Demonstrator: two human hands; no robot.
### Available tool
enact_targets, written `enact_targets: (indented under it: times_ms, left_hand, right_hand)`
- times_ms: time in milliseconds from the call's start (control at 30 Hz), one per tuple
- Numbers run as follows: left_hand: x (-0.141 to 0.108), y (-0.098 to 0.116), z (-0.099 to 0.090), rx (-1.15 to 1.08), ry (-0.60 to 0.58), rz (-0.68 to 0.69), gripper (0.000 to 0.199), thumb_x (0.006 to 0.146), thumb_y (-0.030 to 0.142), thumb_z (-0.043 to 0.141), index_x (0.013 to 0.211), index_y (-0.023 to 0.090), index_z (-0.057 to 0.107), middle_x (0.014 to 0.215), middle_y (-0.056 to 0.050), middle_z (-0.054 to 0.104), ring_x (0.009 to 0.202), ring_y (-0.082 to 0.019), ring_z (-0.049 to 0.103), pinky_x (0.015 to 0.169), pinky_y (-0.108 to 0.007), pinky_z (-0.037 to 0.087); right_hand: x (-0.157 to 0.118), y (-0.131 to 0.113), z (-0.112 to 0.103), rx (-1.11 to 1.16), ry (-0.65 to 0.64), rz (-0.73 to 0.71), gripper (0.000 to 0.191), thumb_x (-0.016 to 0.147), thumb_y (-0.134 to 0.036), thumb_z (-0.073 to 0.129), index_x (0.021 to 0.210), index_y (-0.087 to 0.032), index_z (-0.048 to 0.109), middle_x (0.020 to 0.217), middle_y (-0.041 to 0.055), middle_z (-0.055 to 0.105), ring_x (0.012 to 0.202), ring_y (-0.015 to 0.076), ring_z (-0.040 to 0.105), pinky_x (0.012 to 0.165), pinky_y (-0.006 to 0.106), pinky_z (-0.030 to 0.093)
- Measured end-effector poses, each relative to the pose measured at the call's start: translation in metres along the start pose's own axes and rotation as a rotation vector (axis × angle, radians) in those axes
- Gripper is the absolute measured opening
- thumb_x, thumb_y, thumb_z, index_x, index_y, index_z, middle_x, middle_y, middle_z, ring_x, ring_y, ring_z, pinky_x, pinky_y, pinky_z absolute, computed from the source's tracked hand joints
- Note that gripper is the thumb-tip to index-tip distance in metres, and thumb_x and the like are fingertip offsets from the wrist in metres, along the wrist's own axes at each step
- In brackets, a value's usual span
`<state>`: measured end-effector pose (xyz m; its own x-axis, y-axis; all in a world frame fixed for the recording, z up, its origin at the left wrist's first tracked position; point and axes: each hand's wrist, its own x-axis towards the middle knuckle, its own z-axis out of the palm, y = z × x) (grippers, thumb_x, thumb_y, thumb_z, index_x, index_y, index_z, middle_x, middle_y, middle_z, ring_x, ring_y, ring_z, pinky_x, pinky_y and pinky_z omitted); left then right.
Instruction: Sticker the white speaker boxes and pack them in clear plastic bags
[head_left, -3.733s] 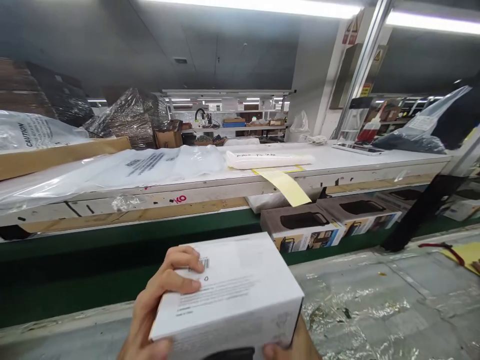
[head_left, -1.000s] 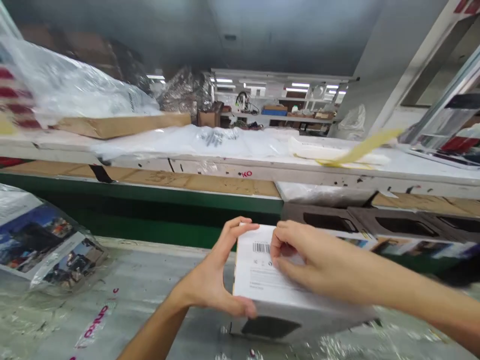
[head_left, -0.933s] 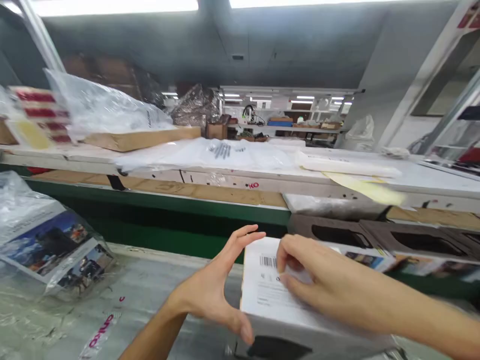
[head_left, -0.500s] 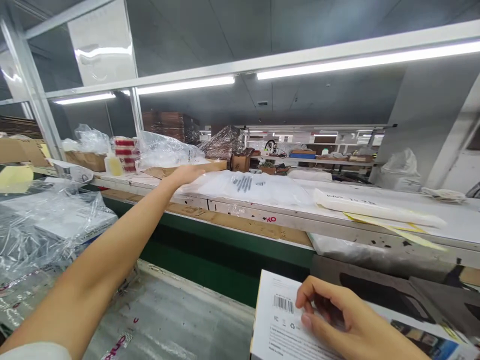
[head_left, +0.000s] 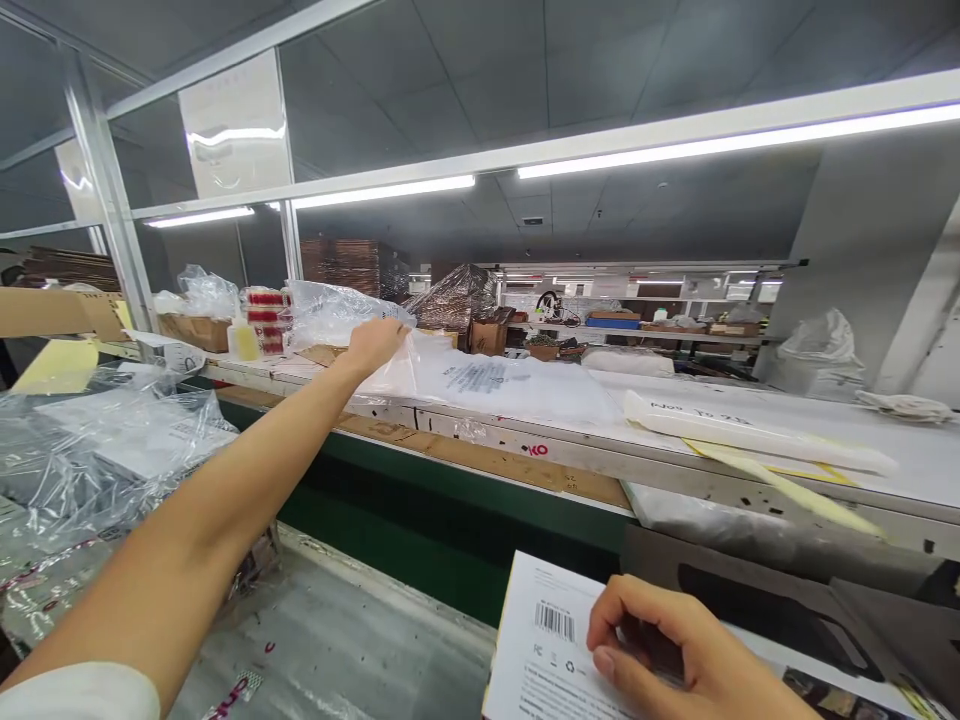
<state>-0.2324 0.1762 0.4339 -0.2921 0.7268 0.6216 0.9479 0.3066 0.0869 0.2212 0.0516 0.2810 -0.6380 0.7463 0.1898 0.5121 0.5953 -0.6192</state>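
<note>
My left hand (head_left: 377, 343) reaches out to the shelf, its fingers closed on the corner of a clear plastic bag (head_left: 487, 380) with dark print. The bag's near-left edge is lifted, while the rest lies flat on the white shelf. At the lower right, my right hand (head_left: 660, 640) has curled fingers, thumb and index close together, over a white printed box (head_left: 551, 655) with a barcode. Whether it pinches anything there is too small to tell.
A rolled white sleeve (head_left: 757, 432) and a yellow strip lie on the shelf (head_left: 570, 435). Plastic-wrapped items (head_left: 127, 430) sit at the left. Red tape rolls (head_left: 266, 322) and a small bottle (head_left: 242, 340) stand behind. Dark boxes (head_left: 750, 590) are at the lower right.
My left hand has risen slightly, pulling up the bag's corner. The view has tilted up and turned a little left. My right hand stays over the white box.
</note>
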Motion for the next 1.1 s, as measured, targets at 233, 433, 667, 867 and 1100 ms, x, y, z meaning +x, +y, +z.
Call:
enact_targets:
  times_ms: [233,433,667,867,1100]
  left_hand:
    - [-0.056,0.029,-0.045,-0.486,0.417,0.396,0.021,0.100,0.035,0.062,0.104,0.017,0.072,0.104,-0.009,0.080,0.101,-0.025,0.074,0.097,-0.037,0.057]
    - [-0.183,0.093,-0.082,-0.404,0.447,1.057,0.016,0.103,0.020,0.058,0.110,0.025,0.071,0.135,-0.008,0.070,0.126,-0.026,0.069,0.105,-0.045,0.060]
    - [-0.287,0.115,-0.083,-0.517,0.534,1.514,0.013,0.089,0.013,0.075,0.083,0.023,0.069,0.110,-0.004,0.078,0.103,-0.020,0.069,0.089,-0.033,0.062]
    - [-0.338,0.090,-0.075,-1.002,-0.178,0.987,0.050,0.098,0.051,0.070,0.139,0.024,0.062,0.146,-0.018,0.061,0.128,-0.032,0.061,0.105,-0.044,0.057]
    - [-0.415,0.115,-0.033,-1.356,-1.059,0.485,0.044,0.089,0.062,0.078,0.120,0.032,0.074,0.123,-0.005,0.072,0.116,-0.028,0.066,0.106,-0.036,0.049]
  right_hand:
    - [0.005,-0.011,-0.023,-0.015,0.127,-0.077,0.018,0.097,-0.040,0.062,0.100,-0.027,0.074,0.091,0.0024,0.077,0.082,0.0210,0.071,0.075,0.031,0.058]
    - [0.033,-0.072,-0.105,-0.539,0.571,-0.765,0.080,0.092,-0.031,0.071,0.163,-0.032,0.035,0.175,0.0075,0.031,0.162,0.0386,0.028,0.129,0.064,0.031]
    - [0.006,-0.099,-0.104,-0.725,-0.244,-0.345,0.021,0.088,-0.029,0.080,0.107,-0.024,0.076,0.103,0.0050,0.077,0.103,0.0280,0.072,0.092,0.042,0.055]
    - [-0.094,-0.084,-0.053,-0.481,-0.226,0.036,0.016,0.096,-0.037,0.071,0.093,-0.023,0.063,0.084,0.0004,0.071,0.072,0.0174,0.063,0.059,0.028,0.036]
    - [-0.152,-0.060,0.019,-0.375,-0.141,0.265,0.008,0.091,-0.020,0.060,0.089,-0.025,0.054,0.076,-0.0011,0.065,0.072,0.0185,0.063,0.059,0.027,0.029]
